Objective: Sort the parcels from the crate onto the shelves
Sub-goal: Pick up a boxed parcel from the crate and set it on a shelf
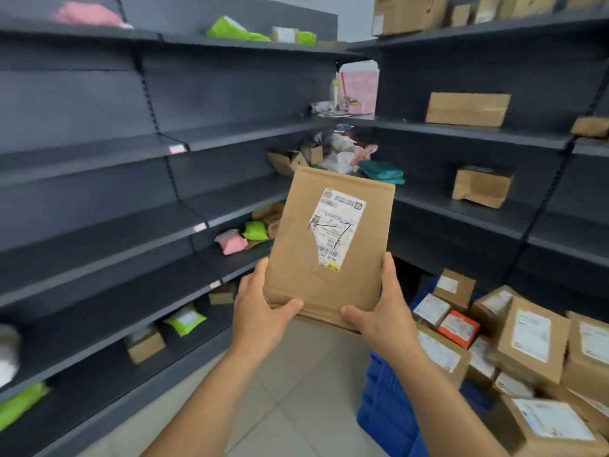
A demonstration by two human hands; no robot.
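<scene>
Holding a flat brown cardboard parcel with a white shipping label [324,245] upright at frame centre: left hand [260,311] and right hand [384,311] both grip its lower corners, thumbs on front. Blue plastic crate [389,410] heaped with boxes, lower right; dark grey metal shelves [138,143] left and right.

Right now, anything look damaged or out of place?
Yes. The corner shelf holds a loose heap: an opened box, bags and wrapping piled together, not sorted. The box on the right shelf looks dented at its bottom edge. The held parcel looks intact.
</scene>
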